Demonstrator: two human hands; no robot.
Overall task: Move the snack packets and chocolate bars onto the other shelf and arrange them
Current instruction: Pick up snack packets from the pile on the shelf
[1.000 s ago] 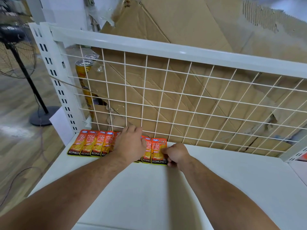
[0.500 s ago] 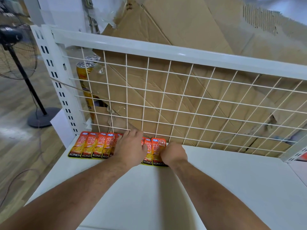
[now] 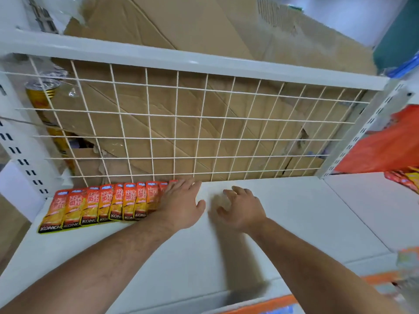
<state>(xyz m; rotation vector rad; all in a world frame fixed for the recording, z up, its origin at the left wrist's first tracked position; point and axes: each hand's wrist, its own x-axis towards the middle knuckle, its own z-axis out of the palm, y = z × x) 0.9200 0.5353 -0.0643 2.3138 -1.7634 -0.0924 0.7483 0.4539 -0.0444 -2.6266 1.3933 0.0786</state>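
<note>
Pressing flat left hand (image 3: pixel 181 205) on right end of ten snack packets (image 3: pixel 102 205); right hand (image 3: pixel 242 209) loosely curled, empty, beside.

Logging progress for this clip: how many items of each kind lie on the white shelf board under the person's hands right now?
Orange snack packets: 10, in one overlapping row along the mesh; the last two lie partly under the left hand
Other kinds: 0
Total: 10
The right hand holds nothing.
</note>
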